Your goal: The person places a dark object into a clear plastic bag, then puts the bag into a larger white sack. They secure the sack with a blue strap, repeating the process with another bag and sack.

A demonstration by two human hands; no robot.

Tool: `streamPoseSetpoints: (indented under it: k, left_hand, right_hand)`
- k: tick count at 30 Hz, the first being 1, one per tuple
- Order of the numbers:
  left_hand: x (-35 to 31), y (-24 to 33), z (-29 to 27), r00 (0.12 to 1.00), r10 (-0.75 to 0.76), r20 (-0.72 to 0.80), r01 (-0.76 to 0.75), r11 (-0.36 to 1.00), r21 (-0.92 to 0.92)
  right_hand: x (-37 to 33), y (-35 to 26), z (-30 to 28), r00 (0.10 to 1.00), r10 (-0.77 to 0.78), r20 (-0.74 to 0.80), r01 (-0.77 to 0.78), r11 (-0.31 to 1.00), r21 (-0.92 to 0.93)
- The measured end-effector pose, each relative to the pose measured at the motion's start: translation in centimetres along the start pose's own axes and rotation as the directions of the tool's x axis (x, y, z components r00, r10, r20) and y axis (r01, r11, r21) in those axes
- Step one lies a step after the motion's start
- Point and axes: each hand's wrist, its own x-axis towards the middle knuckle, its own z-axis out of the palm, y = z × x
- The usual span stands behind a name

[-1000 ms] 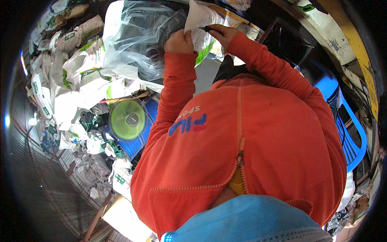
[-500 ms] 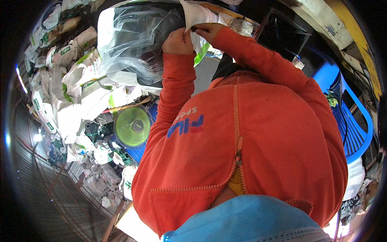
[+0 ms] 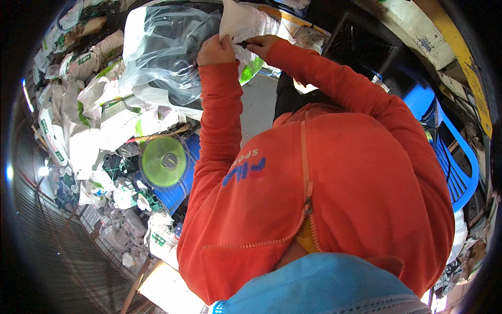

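At the top of the view, my left hand (image 3: 217, 51) is closed, its fingertips pinching the edge of a white plastic bag (image 3: 234, 20) that rises in a flap. A short gap away, my right hand (image 3: 263, 47) is closed on a small dark object (image 3: 242, 44) whose kind I cannot make out. Its tip points toward the left hand. Left of my left hand lies a crumpled clear plastic bag (image 3: 170, 44) over something dark. Below the hands a grey surface (image 3: 259, 102) shows between my sleeves.
Many white and green sacks (image 3: 112, 125) are piled on the left. A round green fan (image 3: 163, 161) stands by a blue surface (image 3: 193, 149) near my left elbow. On the right are a blue plastic chair (image 3: 457, 162), a black container (image 3: 361, 44) and a yellow beam (image 3: 460, 63).
Both hands have shifted left in the view. My right fingertips have come slightly away from the left ones, and the white flap now shows wider between and above them.
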Motion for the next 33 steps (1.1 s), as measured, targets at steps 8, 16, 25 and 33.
streamPoseSetpoints:
  k: [8,16,25,33]
  left_hand:
    - [0.1,0.6,-0.8,0.995,-0.020,0.098,0.017,0.999,0.030]
    - [-7.1,-0.6,-3.9,0.985,-0.026,0.173,0.028,1.000,-0.009]
    - [-7.7,-3.4,-4.0,0.957,0.077,0.281,-0.076,0.997,-0.012]
    - [-7.5,-4.1,-4.1,0.951,0.109,0.290,-0.126,0.991,0.042]
  right_hand:
    - [6.8,-4.7,-2.6,0.939,0.209,-0.272,-0.136,0.955,0.263]
    - [10.3,-2.7,-3.2,0.734,0.017,-0.679,-0.011,1.000,0.012]
    - [-1.1,2.3,-0.4,0.895,0.375,-0.243,-0.174,0.794,0.583]
    - [-8.1,0.7,6.9,0.985,0.048,-0.167,-0.009,0.974,0.227]
